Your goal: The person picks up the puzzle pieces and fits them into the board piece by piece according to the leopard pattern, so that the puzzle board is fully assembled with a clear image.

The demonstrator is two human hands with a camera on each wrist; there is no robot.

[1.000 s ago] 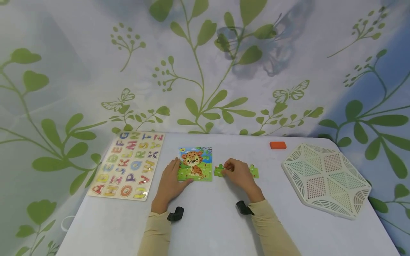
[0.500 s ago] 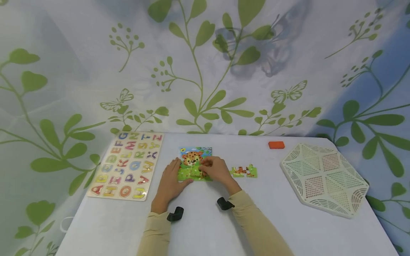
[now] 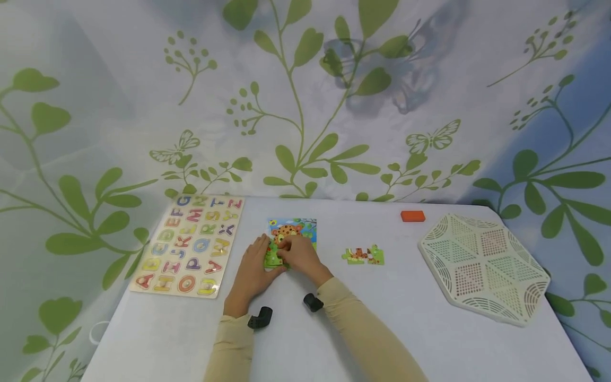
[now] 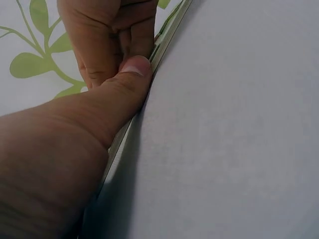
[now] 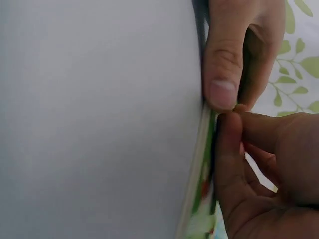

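A small jigsaw board (image 3: 309,225) with a spotted cub picture lies on the white table. My left hand (image 3: 253,269) rests at its near-left corner, fingers straight along the left side. In the left wrist view, the left thumb (image 4: 107,104) presses against the near edge of the board. Over the board's lower left, my right hand (image 3: 299,257) pinches a green jigsaw piece (image 3: 272,257). The right wrist view has the right fingertips (image 5: 230,132) meeting beside the left thumb; they hide most of the piece. Several loose pieces (image 3: 355,256) lie right of the board.
An alphabet board (image 3: 188,246) lies to the left. At the back right sits an orange block (image 3: 412,216), and a white hexagonal patterned lattice (image 3: 483,268) is at the right. A leaf-printed cloth (image 3: 305,106) stands behind the table.
My right hand has picked up a green piece from right of the board and carried it left across the board to the lower-left corner. My left hand has stayed in place.
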